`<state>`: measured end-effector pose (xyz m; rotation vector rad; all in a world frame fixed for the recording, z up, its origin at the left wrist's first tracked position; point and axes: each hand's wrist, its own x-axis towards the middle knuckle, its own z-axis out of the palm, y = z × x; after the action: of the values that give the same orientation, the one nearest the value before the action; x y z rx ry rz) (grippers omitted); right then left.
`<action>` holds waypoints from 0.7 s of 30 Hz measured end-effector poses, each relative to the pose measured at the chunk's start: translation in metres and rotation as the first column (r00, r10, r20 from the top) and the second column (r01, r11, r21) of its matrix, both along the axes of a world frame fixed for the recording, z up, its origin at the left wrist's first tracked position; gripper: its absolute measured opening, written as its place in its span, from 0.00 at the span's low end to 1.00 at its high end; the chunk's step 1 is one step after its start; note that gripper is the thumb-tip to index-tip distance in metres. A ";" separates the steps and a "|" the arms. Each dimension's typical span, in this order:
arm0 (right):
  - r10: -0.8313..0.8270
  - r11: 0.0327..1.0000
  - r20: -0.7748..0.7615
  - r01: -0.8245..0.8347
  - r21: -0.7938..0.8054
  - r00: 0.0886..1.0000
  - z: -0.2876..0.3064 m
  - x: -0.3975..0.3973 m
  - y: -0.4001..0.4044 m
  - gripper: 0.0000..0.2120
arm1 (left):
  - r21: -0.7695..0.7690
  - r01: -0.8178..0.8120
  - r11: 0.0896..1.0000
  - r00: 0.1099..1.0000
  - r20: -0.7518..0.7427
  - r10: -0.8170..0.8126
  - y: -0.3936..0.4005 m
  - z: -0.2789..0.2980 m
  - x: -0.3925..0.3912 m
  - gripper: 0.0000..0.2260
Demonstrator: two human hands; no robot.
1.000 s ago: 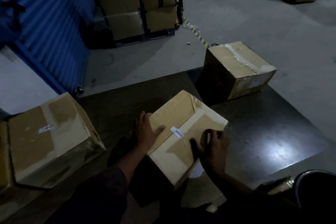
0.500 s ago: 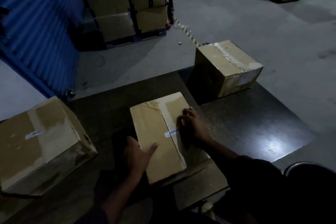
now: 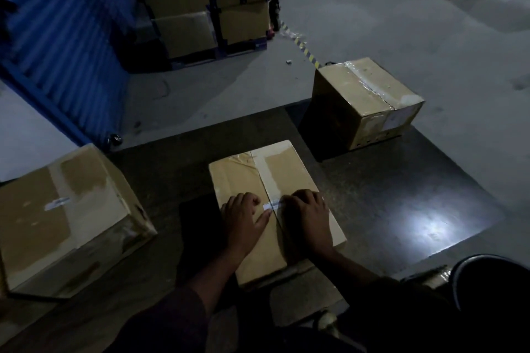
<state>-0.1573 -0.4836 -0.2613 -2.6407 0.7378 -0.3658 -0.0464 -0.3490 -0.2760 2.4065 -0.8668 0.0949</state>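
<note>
Head camera: a flat, brown, rectangular cardboard box (image 3: 275, 180) lies lid-up on a dark, glossy work table (image 3: 372, 195), close to its front edge and about midway between its left and right edges. A strip of pale tape runs along the lid's centre seam. Both of the person's hands rest on the nearer half of the lid, one on each side of that seam. The left hand (image 3: 243, 218) sits knuckles-up with its fingers bent and its thumb stretched towards the seam. The right hand (image 3: 308, 215) is bent the same way, its fingertips at a small white label (image 3: 272, 205) stuck across the tape. In the dim light it cannot be told whether either hand pinches the label or the tape, or only presses on the lid.

A large, scuffed brown cardboard carton (image 3: 66, 218) stands at the table's left edge, well apart from the flat box. A taller brown cardboard box sealed with clear tape (image 3: 364, 103) stands at the far right corner. A patch of white glare (image 3: 430, 223) lies on the table near its right edge.

Beyond the table are a grey concrete floor (image 3: 401, 23), a yellow-and-black striped floor marking (image 3: 307, 50), stacked brown cartons in a dark rack (image 3: 206, 8), and a blue corrugated wall (image 3: 57, 23) at left.
</note>
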 end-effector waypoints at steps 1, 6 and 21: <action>-0.002 1.000 0.008 0.002 -0.001 1.000 0.000 -0.001 0.000 0.15 | 0.008 -0.003 1.000 1.000 0.005 0.003 0.000 -0.001 -0.001 0.11; -0.037 0.997 0.033 0.035 0.071 0.999 0.000 0.003 0.000 0.12 | -0.008 0.013 1.000 1.000 0.009 -0.013 0.001 0.000 -0.001 0.11; -0.143 0.981 0.058 0.133 0.141 0.988 0.011 0.010 0.005 0.10 | 0.000 0.005 1.000 1.000 -0.027 -0.005 0.001 0.002 -0.001 0.10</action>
<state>-0.1471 -0.4784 -0.2500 -2.4439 0.8941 -0.4245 -0.0478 -0.3476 -0.2745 2.4002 -0.8610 0.0599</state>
